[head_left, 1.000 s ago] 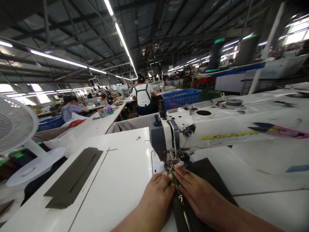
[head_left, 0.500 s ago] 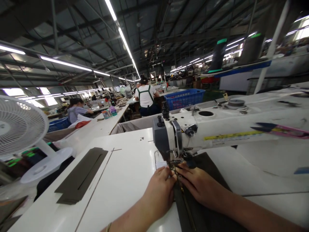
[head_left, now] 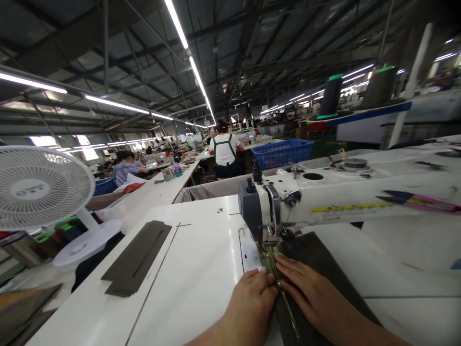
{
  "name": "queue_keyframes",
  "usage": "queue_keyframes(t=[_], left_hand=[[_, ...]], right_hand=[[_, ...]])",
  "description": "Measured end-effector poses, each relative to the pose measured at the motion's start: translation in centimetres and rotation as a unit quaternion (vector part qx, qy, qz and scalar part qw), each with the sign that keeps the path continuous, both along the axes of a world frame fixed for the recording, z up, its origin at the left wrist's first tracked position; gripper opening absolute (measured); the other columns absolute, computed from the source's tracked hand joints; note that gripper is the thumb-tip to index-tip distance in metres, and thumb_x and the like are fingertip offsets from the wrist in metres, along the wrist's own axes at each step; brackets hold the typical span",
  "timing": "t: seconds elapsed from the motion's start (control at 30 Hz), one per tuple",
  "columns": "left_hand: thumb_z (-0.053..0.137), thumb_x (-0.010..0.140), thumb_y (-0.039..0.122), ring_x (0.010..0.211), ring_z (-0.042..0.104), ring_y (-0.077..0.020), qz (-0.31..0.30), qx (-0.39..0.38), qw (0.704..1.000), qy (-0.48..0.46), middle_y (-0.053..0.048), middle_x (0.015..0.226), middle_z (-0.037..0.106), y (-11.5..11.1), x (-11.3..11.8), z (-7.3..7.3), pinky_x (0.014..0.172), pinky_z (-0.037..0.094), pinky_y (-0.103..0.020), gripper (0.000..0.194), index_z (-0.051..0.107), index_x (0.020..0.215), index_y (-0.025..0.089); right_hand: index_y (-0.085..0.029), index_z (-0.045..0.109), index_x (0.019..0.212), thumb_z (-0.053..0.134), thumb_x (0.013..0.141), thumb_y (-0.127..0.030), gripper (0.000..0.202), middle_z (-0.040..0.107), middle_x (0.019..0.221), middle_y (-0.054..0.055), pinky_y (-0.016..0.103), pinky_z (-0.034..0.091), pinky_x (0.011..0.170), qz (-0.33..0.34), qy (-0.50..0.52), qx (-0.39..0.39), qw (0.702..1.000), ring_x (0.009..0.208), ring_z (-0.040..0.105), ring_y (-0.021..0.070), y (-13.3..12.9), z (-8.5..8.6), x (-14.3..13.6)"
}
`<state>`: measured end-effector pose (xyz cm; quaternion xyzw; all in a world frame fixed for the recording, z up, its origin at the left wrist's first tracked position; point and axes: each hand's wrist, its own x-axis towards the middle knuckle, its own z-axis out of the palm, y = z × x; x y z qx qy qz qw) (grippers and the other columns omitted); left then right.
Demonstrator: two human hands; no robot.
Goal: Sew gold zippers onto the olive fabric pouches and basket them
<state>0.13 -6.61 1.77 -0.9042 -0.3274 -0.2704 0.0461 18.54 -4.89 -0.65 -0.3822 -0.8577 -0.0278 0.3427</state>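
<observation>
A dark olive fabric piece [head_left: 326, 257] lies under the sewing machine's presser foot [head_left: 269, 242]. Along its left edge runs a gold-toothed zipper [head_left: 289, 310], passing up to the needle area. My left hand [head_left: 252, 302] is closed, its fingertips pinching the zipper's left edge just in front of the foot. To the right of the zipper, my right hand [head_left: 311, 288] rests on the fabric with its fingers stretched out flat, fingertips close to the foot. The white sewing machine [head_left: 338, 192] stands across the table beyond both hands.
A stack of cut olive panels [head_left: 139, 257] lies on the white table [head_left: 194, 269] at left, near a white fan [head_left: 46, 187]. Pink-handled thread snips [head_left: 425, 199] rest on the machine. Behind are a blue basket [head_left: 283, 153] and a seated co-worker [head_left: 226, 149].
Both hands have drawn back slightly from the presser foot, exposing more of the zipper there. The whole scene has shifted a little to the right as the head camera turned.
</observation>
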Motion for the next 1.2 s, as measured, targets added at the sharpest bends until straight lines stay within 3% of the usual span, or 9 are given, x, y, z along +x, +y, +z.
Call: queue_keyframes(t=[0.37,0.6,0.83,1.03,1.2], left_hand=[[0.052,0.086,0.011,0.098,0.06,-0.0177,0.0,-0.054,0.998,0.045,-0.006,0.1,0.065,1.1,0.0,1.6,0.105,0.036,-0.039,0.014,0.06,0.097,0.016],[0.053,0.087,0.014,0.095,0.06,-0.0194,-0.01,-0.029,0.999,0.019,-0.008,0.094,0.065,2.9,0.1,1.1,0.099,0.042,-0.037,0.01,0.06,0.094,0.013],[0.051,0.085,0.014,0.102,0.054,-0.0235,-0.022,-0.081,0.996,-0.021,-0.013,0.103,0.06,3.6,0.1,1.7,0.091,0.047,-0.036,0.015,0.061,0.096,0.013],[0.05,0.079,0.013,0.104,0.054,-0.0229,-0.002,-0.078,0.996,0.033,-0.011,0.099,0.061,3.2,-0.4,1.2,0.109,0.026,-0.046,0.024,0.057,0.102,0.012],[0.05,0.083,0.024,0.105,0.055,-0.0231,0.023,-0.052,0.996,0.062,-0.009,0.103,0.059,2.6,-0.5,0.4,0.107,0.021,-0.056,0.031,0.052,0.113,0.019]], right_hand=[[-0.007,0.06,0.111,0.038,0.084,-0.011,0.035,0.062,0.114,0.014,0.037,0.052,0.087,0.004,-0.027,0.026,0.999,0.102,0.06,0.0223,1.1,1.2,0.0],[-0.014,0.06,0.106,0.033,0.087,-0.012,0.033,0.068,0.098,0.01,0.03,0.054,0.078,0.016,-0.003,0.006,1.0,0.088,0.065,0.0181,2.7,1.6,-0.5],[-0.019,0.062,0.093,0.032,0.09,-0.017,0.03,0.068,0.088,0.007,0.029,0.053,0.072,-0.016,0.005,0.035,0.999,0.082,0.065,0.0182,3.8,1.3,-0.6],[-0.021,0.06,0.071,0.033,0.089,-0.017,0.033,0.064,0.066,0.006,0.032,0.048,0.054,-0.082,-0.05,0.12,0.988,0.058,0.061,0.021,3.4,1.7,-0.8],[-0.021,0.059,0.068,0.034,0.089,-0.024,0.033,0.062,0.056,0.002,0.023,0.043,0.045,-0.091,-0.026,0.055,0.994,0.047,0.059,0.0149,3.8,1.4,-0.8]])
